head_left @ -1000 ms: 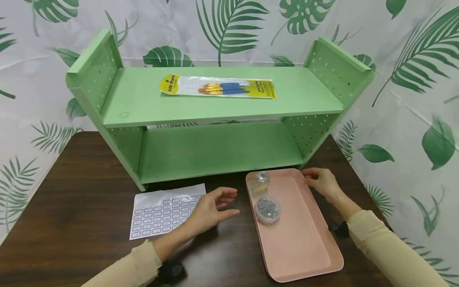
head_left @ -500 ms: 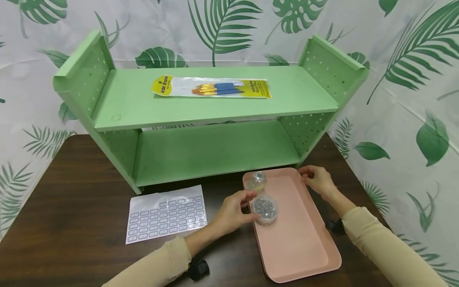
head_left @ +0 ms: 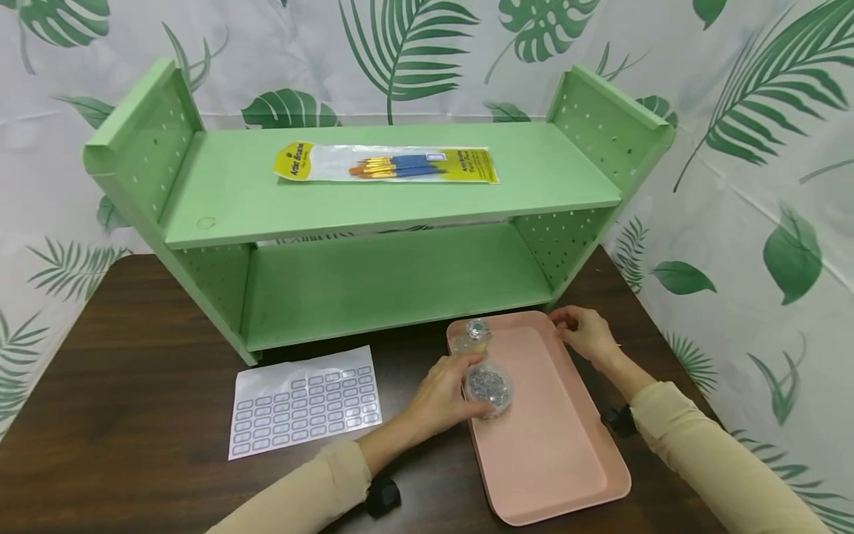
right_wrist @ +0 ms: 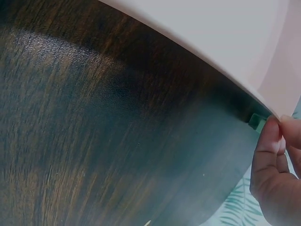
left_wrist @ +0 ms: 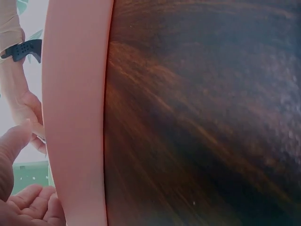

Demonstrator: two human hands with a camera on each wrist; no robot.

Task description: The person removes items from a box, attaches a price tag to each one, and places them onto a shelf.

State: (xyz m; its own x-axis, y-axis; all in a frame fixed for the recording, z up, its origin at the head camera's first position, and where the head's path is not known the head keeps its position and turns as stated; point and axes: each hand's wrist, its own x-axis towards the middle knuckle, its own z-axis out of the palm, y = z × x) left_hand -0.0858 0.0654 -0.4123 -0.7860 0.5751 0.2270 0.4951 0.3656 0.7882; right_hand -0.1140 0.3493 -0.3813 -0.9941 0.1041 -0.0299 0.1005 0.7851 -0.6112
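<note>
A pink tray (head_left: 554, 445) lies on the table in the head view. Inside, along its left side, sits a round clear tub of silvery bits (head_left: 489, 388). My left hand (head_left: 447, 389) reaches over the tray's left edge and holds the tub, thumb in front and fingers behind; the left wrist view does not show the tub. Just behind it stands a small glass bottle (head_left: 472, 340) with a faceted clear cap and pale yellow contents. At the tray's far right corner my right hand (head_left: 583, 334) pinches the rim, as the thumb and fingertips (right_wrist: 273, 132) in the right wrist view show.
A two-tier green shelf (head_left: 400, 282) stands behind the tray. On its upper board lies a packet of artist brushes (head_left: 387, 163) with a small label. A sheet of blue-bordered labels (head_left: 307, 400) lies on the dark wooden table (head_left: 133, 415), left of the tray.
My left hand has moved right, from beside the tray to the round tub, and now grips it. My right hand stays at the tray's rim. The head view has shifted slightly.
</note>
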